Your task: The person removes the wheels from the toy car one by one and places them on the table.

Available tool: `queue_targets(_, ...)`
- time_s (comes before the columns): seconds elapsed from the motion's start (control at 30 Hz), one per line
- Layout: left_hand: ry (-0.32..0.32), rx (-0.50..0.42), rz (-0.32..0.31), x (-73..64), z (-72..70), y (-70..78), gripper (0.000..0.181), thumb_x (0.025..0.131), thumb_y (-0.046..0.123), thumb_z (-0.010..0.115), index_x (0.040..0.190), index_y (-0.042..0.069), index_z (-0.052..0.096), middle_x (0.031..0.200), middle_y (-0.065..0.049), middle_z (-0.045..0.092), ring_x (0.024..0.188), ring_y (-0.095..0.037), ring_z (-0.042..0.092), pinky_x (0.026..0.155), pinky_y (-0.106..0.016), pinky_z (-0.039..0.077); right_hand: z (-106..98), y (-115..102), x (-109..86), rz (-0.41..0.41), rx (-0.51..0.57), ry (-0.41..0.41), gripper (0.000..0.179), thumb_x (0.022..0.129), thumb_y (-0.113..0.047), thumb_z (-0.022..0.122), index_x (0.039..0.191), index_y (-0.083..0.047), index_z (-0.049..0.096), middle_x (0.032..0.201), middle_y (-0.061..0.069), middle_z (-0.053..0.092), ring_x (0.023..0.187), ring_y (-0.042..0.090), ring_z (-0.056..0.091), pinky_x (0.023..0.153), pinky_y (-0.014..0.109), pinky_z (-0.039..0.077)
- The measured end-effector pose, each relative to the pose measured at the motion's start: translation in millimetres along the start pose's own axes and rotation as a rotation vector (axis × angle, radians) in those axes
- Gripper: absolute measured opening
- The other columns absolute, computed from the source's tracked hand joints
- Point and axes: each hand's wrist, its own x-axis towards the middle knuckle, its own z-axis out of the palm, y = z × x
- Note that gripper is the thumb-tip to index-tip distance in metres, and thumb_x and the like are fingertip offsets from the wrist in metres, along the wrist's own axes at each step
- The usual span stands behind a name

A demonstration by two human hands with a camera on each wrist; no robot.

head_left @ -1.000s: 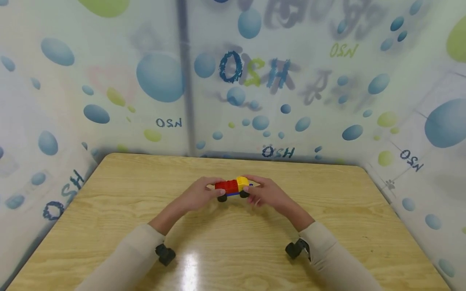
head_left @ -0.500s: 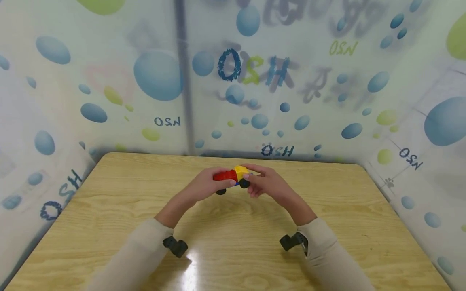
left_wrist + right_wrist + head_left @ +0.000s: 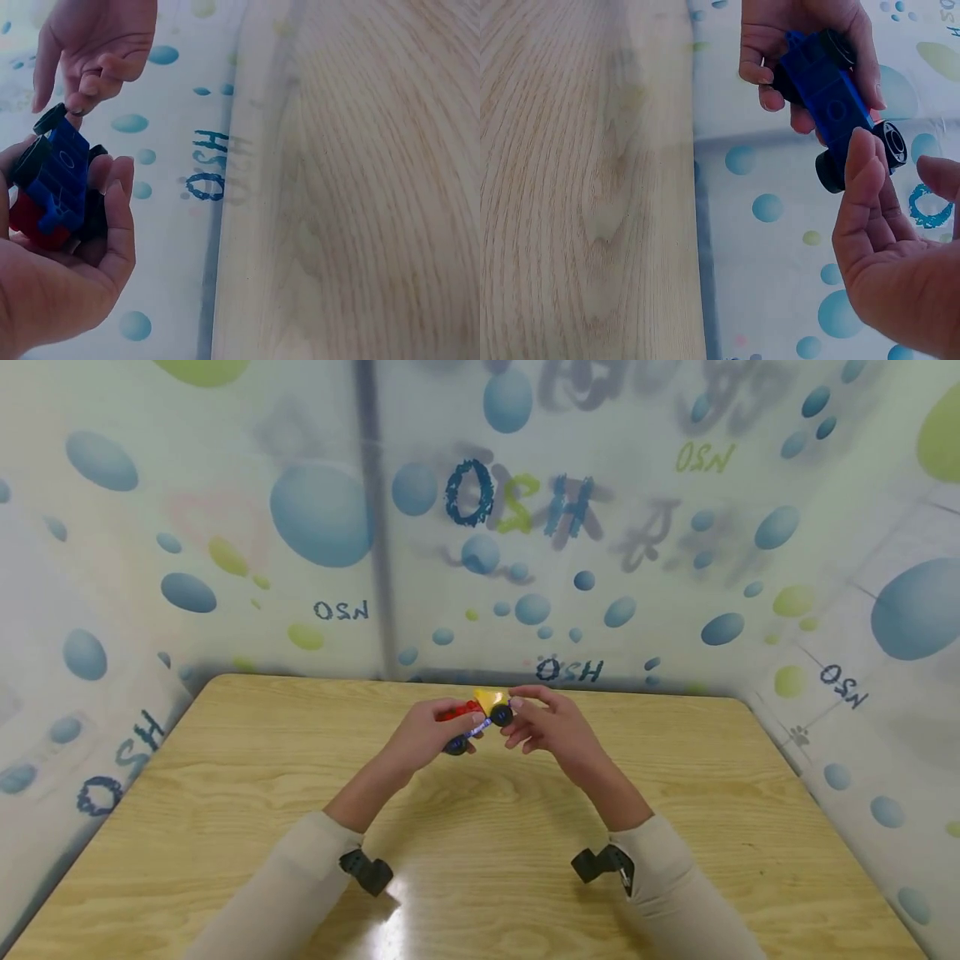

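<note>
A small toy truck (image 3: 492,700) with a yellow cab, red back, blue chassis and black wheels is held above the table, its cab end tipped up. My left hand (image 3: 420,737) grips the red rear part, thumb on the near side. My right hand (image 3: 561,732) is at the cab end with fingers loosely bent. In the right wrist view its fingertips overlap the front of the blue chassis (image 3: 831,105), while the thumb stands away from the truck. The left wrist view shows the truck's underside (image 3: 66,169); the left palm hides part of the red back.
The wooden table (image 3: 480,852) extends under both forearms. Behind it and at both sides hang pale sheets (image 3: 637,435) with blue and green dots and letters. A black wrist camera (image 3: 367,871) sits on the left wrist, another camera (image 3: 602,865) on the right.
Both hands have raised the truck and moved it toward the table's far edge. The truck has tilted, showing its blue underside. The right thumb and fingers have loosened from the cab.
</note>
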Motion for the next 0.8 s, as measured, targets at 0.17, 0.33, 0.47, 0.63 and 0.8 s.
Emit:
queue_targets(0.17,0.007,-0.004,-0.012,-0.1,1.6,-2.6,0.044,0.089,0.041,0.069,0.116,0.006,0.064,0.102,-0.011,0.072,0.086,-0.022,0.071,0.078,-0.033,0.057,1.4,0.7,-2.8,0.031,0.008,0.049,0.044,0.097,-0.039,0.059,0.125,-0.006,0.051,0.093,0.013,0.073,0.078,0.022,0.071,0.067,0.031,0.056)
queue_targets(0.33,0.014,0.014,-0.015,-2.5,5.2,0.3,0.048,0.088,0.043,0.07,0.12,0.009,0.061,0.1,-0.008,0.073,0.085,-0.02,0.072,0.08,-0.033,0.057,2.6,2.7,-2.9,0.032,-0.036,0.043,0.039,0.095,-0.04,0.061,0.108,-0.003,0.062,0.091,0.012,0.073,0.08,0.024,0.072,0.069,0.033,0.057)
queue_targets(0.47,0.008,0.044,-0.035,-4.1,9.1,1.1,0.05,0.088,0.043,0.07,0.122,0.009,0.059,0.1,-0.007,0.072,0.085,-0.019,0.07,0.079,-0.032,0.056,6.1,4.5,-1.7,0.026,-0.09,0.0,0.039,0.095,-0.041,0.061,0.098,-0.002,0.065,0.085,0.01,0.073,0.076,0.023,0.071,0.07,0.033,0.057)
queue_targets(0.63,0.0,0.142,-0.043,-5.9,12.6,1.6,0.053,0.089,0.043,0.068,0.129,0.009,0.056,0.11,-0.006,0.065,0.093,-0.019,0.063,0.083,-0.034,0.054,9.6,5.3,-1.9,0.027,-0.14,-0.058,0.043,0.096,-0.043,0.059,0.092,0.0,0.066,0.079,0.01,0.072,0.071,0.023,0.07,0.069,0.034,0.057)
queue_targets(0.8,-0.007,0.181,-0.031,-6.5,12.2,-0.1,0.049,0.091,0.042,0.066,0.127,0.01,0.056,0.113,-0.006,0.062,0.097,-0.021,0.059,0.083,-0.033,0.052,12.4,6.4,-2.4,0.034,-0.149,-0.084,0.045,0.096,-0.043,0.058,0.089,0.001,0.066,0.076,0.009,0.071,0.068,0.022,0.069,0.067,0.034,0.057)
